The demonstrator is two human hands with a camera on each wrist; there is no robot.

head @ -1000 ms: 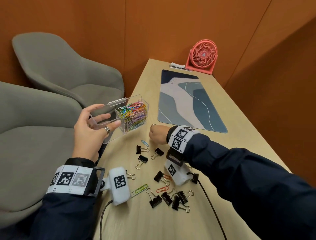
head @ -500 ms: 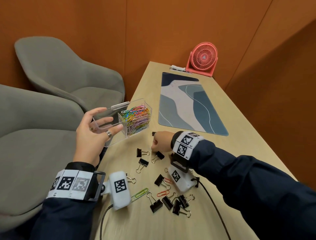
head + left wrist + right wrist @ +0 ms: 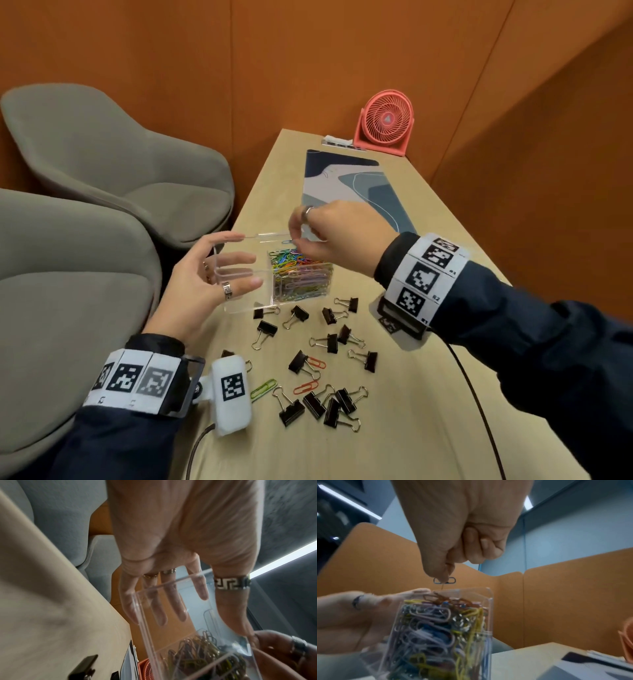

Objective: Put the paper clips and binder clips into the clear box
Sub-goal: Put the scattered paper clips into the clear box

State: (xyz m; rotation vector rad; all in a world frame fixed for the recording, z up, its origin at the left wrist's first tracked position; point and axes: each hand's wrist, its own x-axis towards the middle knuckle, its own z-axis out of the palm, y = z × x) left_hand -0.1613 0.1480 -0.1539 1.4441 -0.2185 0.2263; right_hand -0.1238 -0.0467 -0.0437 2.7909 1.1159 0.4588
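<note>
My left hand (image 3: 239,267) grips the empty left end of the clear box (image 3: 246,303), thumb on the near wall and fingers (image 3: 173,601) behind the far wall. The box's right compartment holds a heap of coloured paper clips (image 3: 301,277). Just above that compartment my right hand (image 3: 297,240) pinches a small blue paper clip (image 3: 444,580) between thumb and finger. Several black binder clips (image 3: 329,342) lie scattered on the table in front of the box. Among them lie a green paper clip (image 3: 263,389) and two orange ones (image 3: 306,387).
A patterned desk mat (image 3: 352,185) lies behind the box, with a pink fan (image 3: 385,123) at the table's far end. Two grey chairs (image 3: 120,161) stand past the table's left edge. Orange walls close in at the back and right.
My right hand has lifted from the table with the blue paper clip and now hangs over the box. My left hand has brought the box in over the table.
</note>
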